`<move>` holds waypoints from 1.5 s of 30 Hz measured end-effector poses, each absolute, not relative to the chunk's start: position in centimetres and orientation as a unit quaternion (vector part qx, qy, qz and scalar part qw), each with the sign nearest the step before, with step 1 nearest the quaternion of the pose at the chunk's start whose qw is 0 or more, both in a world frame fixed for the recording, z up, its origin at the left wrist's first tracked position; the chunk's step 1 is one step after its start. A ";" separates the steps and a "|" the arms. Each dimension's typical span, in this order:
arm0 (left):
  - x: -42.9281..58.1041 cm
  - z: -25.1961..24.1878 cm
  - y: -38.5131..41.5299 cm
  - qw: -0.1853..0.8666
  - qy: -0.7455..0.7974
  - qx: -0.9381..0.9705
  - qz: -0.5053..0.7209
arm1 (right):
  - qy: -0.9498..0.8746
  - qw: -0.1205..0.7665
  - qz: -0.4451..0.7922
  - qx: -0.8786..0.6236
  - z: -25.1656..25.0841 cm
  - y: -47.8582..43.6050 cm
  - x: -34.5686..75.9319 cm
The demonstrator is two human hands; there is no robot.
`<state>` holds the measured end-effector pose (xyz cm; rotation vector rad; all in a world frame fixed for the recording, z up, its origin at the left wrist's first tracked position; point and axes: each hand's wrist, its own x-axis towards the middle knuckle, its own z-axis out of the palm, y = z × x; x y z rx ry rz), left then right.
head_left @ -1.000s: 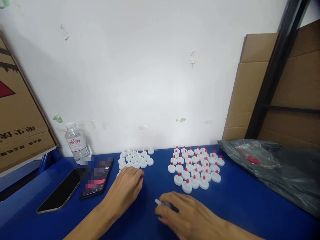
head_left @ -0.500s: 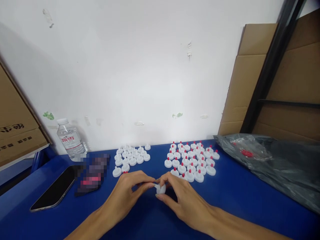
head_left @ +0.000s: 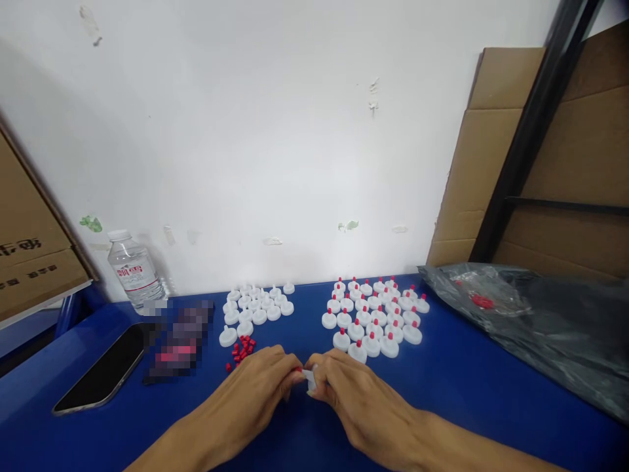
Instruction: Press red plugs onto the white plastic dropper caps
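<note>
Just one cam, worn on the head, aimed forward and down across a flat blue tabletop (head_left: 472,406) at a scuffed white wall (head_left: 265,131), pretty much square-on. Wall takes up most of the upper half. The bare left hand (head_left: 263,387) and bare right hand (head_left: 351,390) sit low near the middle, way closer to the lens, bare forearms (head_left: 196,432) running off the bottom edge.

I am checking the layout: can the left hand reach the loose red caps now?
Probably yes: the loose red caps lie close beside the left hand with nothing visible in the way, though its fingers seem to hold a red piece.
</note>
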<state>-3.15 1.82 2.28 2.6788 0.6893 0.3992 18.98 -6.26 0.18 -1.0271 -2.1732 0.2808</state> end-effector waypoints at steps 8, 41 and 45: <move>-3.0 3.1 0.5 0.206 0.267 0.934 0.116 | -0.867 0.317 0.045 -0.382 0.8 -6.7 18.8; -4.8 2.7 5.8 -0.232 0.397 0.885 0.067 | -0.825 0.197 0.074 -0.525 1.1 -6.7 18.6; -4.9 3.3 6.4 -0.253 0.412 0.871 0.086 | -0.840 0.206 0.071 -0.497 1.3 -7.0 18.5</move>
